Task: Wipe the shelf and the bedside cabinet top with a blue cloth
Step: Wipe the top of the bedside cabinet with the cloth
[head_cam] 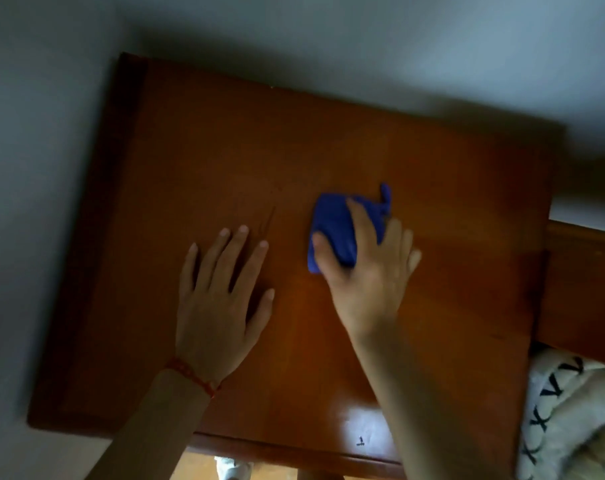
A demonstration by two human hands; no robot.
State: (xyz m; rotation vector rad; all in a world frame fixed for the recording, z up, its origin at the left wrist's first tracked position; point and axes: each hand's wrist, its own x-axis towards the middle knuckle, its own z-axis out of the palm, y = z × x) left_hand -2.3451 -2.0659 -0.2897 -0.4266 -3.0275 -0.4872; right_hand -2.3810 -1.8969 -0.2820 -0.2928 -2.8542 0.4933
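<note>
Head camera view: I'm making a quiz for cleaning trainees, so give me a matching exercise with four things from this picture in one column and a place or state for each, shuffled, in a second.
Things:
1. blue cloth
2. left hand
3. red string bracelet
4. patterned bedding

Places or states:
A. flat on bare wood, holding nothing
B. at the lower right, beside the cabinet
C. pressed on the cabinet top under the right hand
D. around the left wrist

Pairs: 1-C, 2-A, 3-D, 4-B
</note>
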